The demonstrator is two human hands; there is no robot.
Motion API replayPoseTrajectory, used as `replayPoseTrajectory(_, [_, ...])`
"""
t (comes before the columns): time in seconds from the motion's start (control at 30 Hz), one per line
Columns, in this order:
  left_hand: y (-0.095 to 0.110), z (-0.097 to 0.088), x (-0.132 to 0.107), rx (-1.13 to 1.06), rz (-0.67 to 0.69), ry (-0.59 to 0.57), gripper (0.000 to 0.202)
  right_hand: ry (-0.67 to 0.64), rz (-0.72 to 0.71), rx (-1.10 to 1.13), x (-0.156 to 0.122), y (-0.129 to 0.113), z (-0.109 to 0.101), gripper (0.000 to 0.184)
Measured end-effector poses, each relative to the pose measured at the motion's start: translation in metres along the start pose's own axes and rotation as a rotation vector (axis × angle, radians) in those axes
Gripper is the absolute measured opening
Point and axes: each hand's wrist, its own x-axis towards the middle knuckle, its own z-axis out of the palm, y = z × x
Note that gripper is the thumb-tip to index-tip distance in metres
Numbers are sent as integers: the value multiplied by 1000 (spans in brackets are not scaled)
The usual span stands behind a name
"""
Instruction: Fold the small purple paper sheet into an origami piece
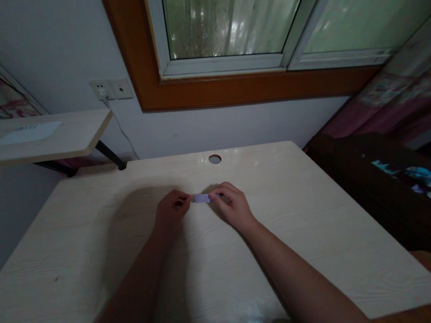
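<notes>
A small pale purple strip [201,198], perhaps folded paper, is held just above the light wooden desk [92,238]. My left hand [171,208] pinches its left end with curled fingers. My right hand [231,202] pinches its right end, fingers closed. Both hands meet near the middle of the desk, forearms reaching in from the near edge.
A round cable hole [214,158] lies at the desk's far edge. A raised side shelf [37,137] with a white sheet stands at the back left. A wall socket [111,89] with a cable sits under the window [238,19]. Dark furniture with bedding [405,186] is on the right.
</notes>
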Motion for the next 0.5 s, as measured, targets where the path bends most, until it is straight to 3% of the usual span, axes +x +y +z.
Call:
replayPoseTrajectory(0.1, [-3, -3, 2, -57, -107, 57, 14, 91, 72, 1, 1, 3, -3, 15])
replayPoseTrajectory(0.23, [-6, -4, 3, -115, -150, 58, 15, 112, 80, 15, 2, 3, -3, 14])
replayPoseTrajectory(0.5, [-1, 1, -1, -100, -21, -77, 15, 113, 87, 2, 1, 0, -1, 15])
